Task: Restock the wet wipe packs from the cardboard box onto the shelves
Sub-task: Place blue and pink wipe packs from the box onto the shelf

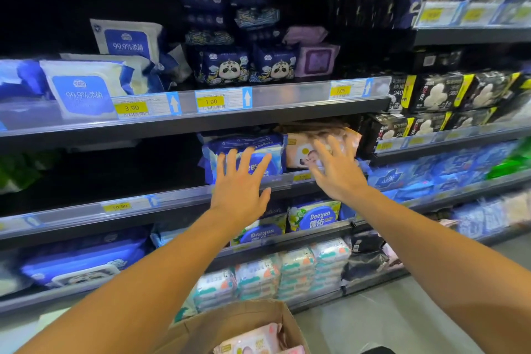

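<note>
Right hand point(334, 169) spread wide, empty, fingers against the face of the pink wipe pack point(298, 152) on the middle shelf point(178, 195); pack lies straight ahead of the palm, long axis running left-right. Left hand point(240, 184) also splayed, empty, just left, in front of the blue Deeyeo pack point(247, 146). Shelf above hangs close overhead. More pink packs sit in the cardboard box point(238, 322), well below both wrists; either hand must drop back to reach them.
</note>
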Motion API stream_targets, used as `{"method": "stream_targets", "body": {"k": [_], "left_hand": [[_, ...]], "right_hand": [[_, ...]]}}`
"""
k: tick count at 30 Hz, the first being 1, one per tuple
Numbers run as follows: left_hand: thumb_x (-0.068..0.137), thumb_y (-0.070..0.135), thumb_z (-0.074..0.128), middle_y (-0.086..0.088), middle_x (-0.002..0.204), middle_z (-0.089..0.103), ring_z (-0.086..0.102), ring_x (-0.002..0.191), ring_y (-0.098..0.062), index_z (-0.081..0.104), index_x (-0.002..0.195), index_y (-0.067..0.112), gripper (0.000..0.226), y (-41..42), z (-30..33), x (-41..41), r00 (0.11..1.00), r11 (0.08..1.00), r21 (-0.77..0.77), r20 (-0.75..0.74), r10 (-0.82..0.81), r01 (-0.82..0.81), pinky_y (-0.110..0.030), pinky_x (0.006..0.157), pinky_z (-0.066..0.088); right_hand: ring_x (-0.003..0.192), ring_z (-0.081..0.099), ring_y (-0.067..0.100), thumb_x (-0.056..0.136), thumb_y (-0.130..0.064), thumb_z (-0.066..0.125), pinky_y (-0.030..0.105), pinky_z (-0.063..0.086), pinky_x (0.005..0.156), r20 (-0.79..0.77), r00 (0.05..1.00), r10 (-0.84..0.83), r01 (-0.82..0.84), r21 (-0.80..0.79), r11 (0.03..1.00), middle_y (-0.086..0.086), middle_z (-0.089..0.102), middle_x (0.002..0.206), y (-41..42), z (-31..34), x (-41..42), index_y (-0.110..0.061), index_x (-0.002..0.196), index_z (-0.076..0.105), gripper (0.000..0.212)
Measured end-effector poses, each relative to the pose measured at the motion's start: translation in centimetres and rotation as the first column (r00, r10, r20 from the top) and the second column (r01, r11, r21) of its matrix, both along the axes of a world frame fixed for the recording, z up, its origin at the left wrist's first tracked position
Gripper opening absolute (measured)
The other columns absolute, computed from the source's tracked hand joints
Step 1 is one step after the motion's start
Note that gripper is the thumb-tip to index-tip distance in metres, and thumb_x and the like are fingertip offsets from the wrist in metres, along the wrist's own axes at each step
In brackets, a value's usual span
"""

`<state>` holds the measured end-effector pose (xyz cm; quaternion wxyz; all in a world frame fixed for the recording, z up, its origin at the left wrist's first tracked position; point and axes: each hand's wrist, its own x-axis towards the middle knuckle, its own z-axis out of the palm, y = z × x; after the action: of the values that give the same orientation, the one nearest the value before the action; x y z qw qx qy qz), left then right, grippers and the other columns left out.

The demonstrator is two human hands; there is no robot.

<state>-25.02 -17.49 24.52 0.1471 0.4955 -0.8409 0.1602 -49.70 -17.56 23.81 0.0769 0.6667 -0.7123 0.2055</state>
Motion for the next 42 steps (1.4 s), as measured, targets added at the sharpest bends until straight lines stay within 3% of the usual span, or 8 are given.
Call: {"method": "stream_targets", "body": {"k": [4,8,13,20,26,32,37,42], "left_hand": [[0.100,0.052,0.035,-0.009,0.160,0.016,0.015,0.143,-0.042,0.014,0.157,0.032,0.064,-0.5,0.6,-0.4,0.999,0.999,0.035,-0.023,0.023,-0.022,-0.056,0.121,0.009],[0.100,0.049,0.038,-0.007,0.158,0.022,0.020,0.140,-0.039,0.015,0.157,0.033,0.064,-1.1,0.3,0.2,0.999,1.000,0.016,-0.049,0.004,-0.003,-0.055,0.118,0.016],[0.099,0.046,0.042,-0.007,0.152,0.030,0.032,0.132,-0.037,0.027,0.154,0.033,0.059,-2.5,0.8,0.3,0.993,0.998,0.066,-0.115,0.001,0.007,-0.054,0.113,0.027],[0.101,0.045,0.040,-0.009,0.157,0.029,0.039,0.127,-0.043,0.036,0.151,0.029,0.053,-3.8,1.6,-0.3,0.975,0.982,0.186,-0.220,0.019,0.023,-0.052,0.109,0.034],[0.096,0.055,0.045,-0.012,0.152,0.022,0.027,0.133,-0.040,0.017,0.157,0.031,0.071,-2.9,1.3,0.3,0.999,0.986,0.166,-0.049,-0.012,0.020,-0.055,0.115,0.020],[0.091,0.043,0.055,-0.002,0.130,0.046,0.041,0.115,-0.028,0.054,0.134,0.024,0.047,-0.6,0.7,1.5,0.976,0.972,-0.096,-0.022,-0.218,0.215,-0.042,0.100,0.031],[0.098,0.057,0.037,0.001,0.125,0.048,0.038,0.121,-0.025,0.039,0.146,0.032,0.054,-0.3,0.7,0.3,0.996,0.994,0.073,0.052,-0.079,0.075,-0.044,0.099,0.033],[0.099,0.059,0.032,-0.005,0.139,0.045,0.033,0.133,-0.028,0.022,0.155,0.034,0.061,-1.6,1.3,-0.3,0.992,0.985,0.172,0.123,-0.013,-0.008,-0.045,0.104,0.034]], "right_hand": [[0.140,0.016,0.047,0.093,-0.063,0.032,0.056,0.045,0.097,-0.027,0.999,0.040,-0.039,0.021,0.999,0.007,0.028,0.147,0.2,0.4,-1.5,-0.035,0.145,0.033,0.059],[0.129,0.027,0.041,0.094,-0.056,0.050,0.056,0.039,0.101,-0.031,0.992,0.122,-0.122,0.011,0.993,0.008,0.033,0.137,0.8,1.1,-2.7,-0.029,0.141,0.035,0.057],[0.135,0.024,0.035,0.093,-0.047,0.061,0.051,0.033,0.106,-0.005,0.974,0.227,-0.227,0.021,0.974,0.008,0.030,0.145,1.9,1.7,-4.1,-0.023,0.147,0.035,0.065],[0.127,0.029,0.036,0.085,-0.064,0.051,0.050,0.034,0.104,0.034,0.972,0.233,-0.234,0.022,0.972,0.001,0.034,0.131,0.5,1.6,-4.0,-0.031,0.139,0.034,0.065],[0.127,0.030,0.036,0.084,-0.074,0.040,0.052,0.035,0.106,0.057,0.977,0.206,-0.211,0.109,0.971,0.002,0.035,0.135,0.0,1.9,-4.0,-0.031,0.142,0.035,0.073],[0.115,0.046,0.031,0.098,-0.048,0.047,0.043,0.046,0.091,-0.161,0.956,0.247,-0.280,-0.226,0.933,0.003,0.050,0.124,1.6,1.5,-2.3,-0.019,0.121,0.059,0.039],[0.121,0.042,0.039,0.099,-0.059,0.035,0.048,0.025,0.107,-0.099,0.983,0.154,-0.144,0.103,0.984,0.006,0.052,0.129,0.5,0.7,-1.6,-0.023,0.128,0.058,0.051],[0.130,0.030,0.039,0.098,-0.061,0.037,0.056,0.012,0.117,0.024,0.985,0.170,-0.171,0.238,0.956,0.006,0.048,0.132,-0.8,1.5,-2.4,-0.033,0.131,0.058,0.049]]}}
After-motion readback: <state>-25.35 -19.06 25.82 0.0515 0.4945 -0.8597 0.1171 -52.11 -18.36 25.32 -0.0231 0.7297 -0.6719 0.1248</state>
